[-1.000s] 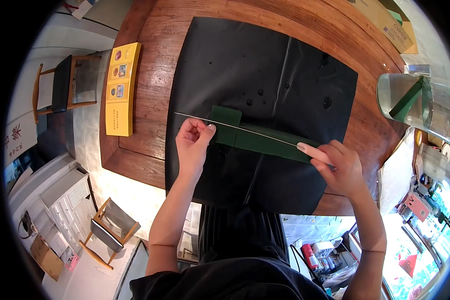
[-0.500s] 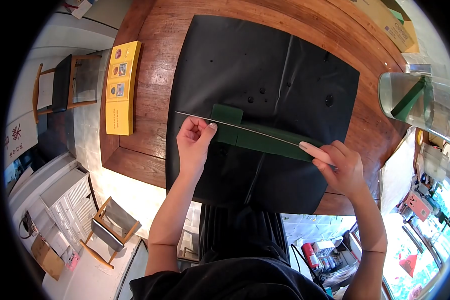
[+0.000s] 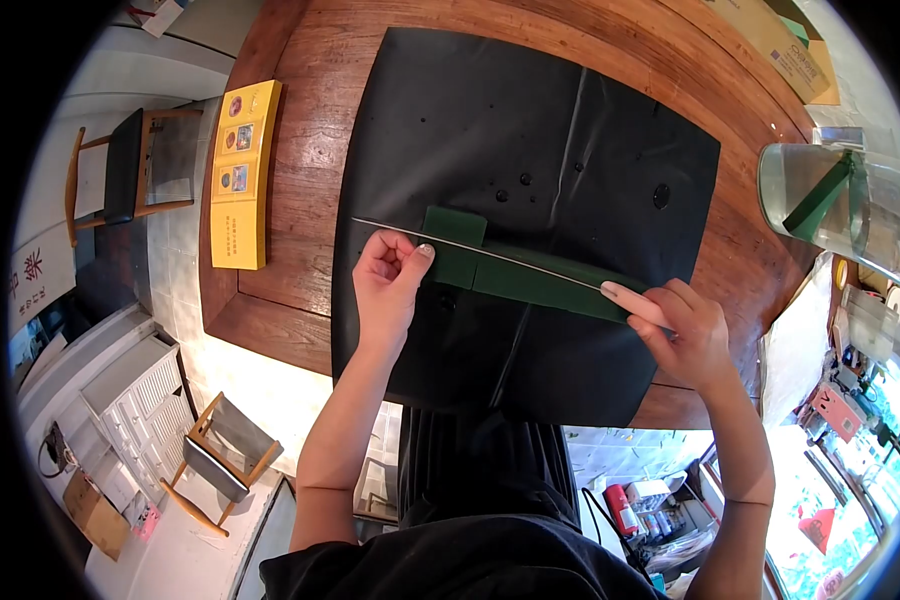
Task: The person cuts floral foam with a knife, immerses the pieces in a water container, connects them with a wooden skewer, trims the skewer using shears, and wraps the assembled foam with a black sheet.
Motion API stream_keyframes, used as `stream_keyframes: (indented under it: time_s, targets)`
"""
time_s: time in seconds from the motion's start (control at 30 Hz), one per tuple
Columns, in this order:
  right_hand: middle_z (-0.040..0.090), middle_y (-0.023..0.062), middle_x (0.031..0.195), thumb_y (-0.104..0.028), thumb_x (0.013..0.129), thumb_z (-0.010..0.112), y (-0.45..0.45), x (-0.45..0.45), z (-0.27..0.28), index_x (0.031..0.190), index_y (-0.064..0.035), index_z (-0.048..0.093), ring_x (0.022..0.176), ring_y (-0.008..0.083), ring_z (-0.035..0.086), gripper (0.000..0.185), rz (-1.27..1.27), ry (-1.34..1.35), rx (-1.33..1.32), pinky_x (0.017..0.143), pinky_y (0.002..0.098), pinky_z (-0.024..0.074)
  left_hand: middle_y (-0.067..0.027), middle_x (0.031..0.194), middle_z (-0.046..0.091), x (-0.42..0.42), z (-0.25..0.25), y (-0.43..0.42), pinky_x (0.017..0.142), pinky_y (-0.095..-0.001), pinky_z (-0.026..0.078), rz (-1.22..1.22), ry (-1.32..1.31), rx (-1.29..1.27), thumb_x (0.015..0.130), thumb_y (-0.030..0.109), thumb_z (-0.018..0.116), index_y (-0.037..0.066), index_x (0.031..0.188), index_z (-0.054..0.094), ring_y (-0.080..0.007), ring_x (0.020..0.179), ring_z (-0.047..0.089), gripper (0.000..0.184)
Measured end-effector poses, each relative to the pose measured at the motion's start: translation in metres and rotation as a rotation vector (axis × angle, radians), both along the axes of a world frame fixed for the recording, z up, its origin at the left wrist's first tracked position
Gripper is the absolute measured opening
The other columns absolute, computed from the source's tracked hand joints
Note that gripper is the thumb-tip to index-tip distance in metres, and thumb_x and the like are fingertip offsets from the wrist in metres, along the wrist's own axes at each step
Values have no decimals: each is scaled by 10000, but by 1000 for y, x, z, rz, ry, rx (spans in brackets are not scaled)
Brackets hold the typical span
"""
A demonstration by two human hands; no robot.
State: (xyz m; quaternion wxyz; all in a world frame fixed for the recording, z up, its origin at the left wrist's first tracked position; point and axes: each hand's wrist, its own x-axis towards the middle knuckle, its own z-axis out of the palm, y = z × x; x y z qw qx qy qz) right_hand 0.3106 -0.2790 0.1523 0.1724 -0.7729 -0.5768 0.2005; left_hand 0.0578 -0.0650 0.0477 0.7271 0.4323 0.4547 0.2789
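Note:
My right hand (image 3: 685, 325) is closed around the pale pink handle of a long thin blade (image 3: 530, 264). The blade runs to the upper left across a dark green block (image 3: 550, 292). A smaller green piece (image 3: 455, 224) sticks out at the block's left end. My left hand (image 3: 388, 283) is at that left end, its thumb and fingers pinched on the blade; the tip extends past them. Under the green pieces lies a black sheet (image 3: 470, 120) with water drops on it.
A yellow box (image 3: 242, 180) lies on the wooden table (image 3: 305, 180) at the left. At the right stands a clear container (image 3: 780, 190) with green pieces inside. A cardboard box (image 3: 785, 50) is at the upper right, white cloth or paper (image 3: 795, 345) below the container.
The view has shifted very slightly. Both hands keep their hold, and the blade's angle over the green block has hardly changed.

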Motion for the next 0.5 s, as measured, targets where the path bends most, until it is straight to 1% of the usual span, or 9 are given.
stream_keyframes:
  time_s: [0.17,0.27,0.37,0.4,0.43,0.5]
  targets:
    - [592,102,763,-180,785,758,4,1,4,904,-26,666,600,291,611,216,23,-15,-23,516,367,470,89,706,461,0,-1,0,574,-173,297,6,-7,6,882,-9,697,96,837,542,5,627,389,193]
    - [585,101,762,-169,782,755,10,1,9,904,-28,659,596,295,603,210,58,-58,-32,512,373,466,81,712,466,0,-2,0,588,-161,312,20,12,1,864,22,730,88,835,535,6,621,388,208]
    - [584,98,764,-171,784,755,6,1,6,895,-30,655,595,294,601,205,51,-73,-46,511,373,466,29,765,487,-9,0,-9,608,-182,354,28,258,388,813,54,778,86,839,531,-31,645,421,250]
    - [585,98,765,-173,786,755,5,3,5,891,-31,654,595,293,601,204,42,-75,-48,511,372,466,-50,885,553,-17,7,1,754,-280,438,-100,310,905,730,124,853,88,917,540,-132,802,542,367]
    - [585,96,765,-175,784,757,6,3,6,887,-32,652,592,289,600,206,52,-95,-33,510,371,466,-78,960,580,-10,22,10,872,-354,415,-157,326,1152,686,160,877,86,1031,547,-189,956,552,483]
    - [587,93,766,-180,782,763,8,0,10,879,-33,649,587,280,598,210,73,-125,-13,509,367,466,-101,1079,610,6,56,27,1044,-458,336,-413,443,1418,618,216,909,81,1215,526,-251,1170,537,722]
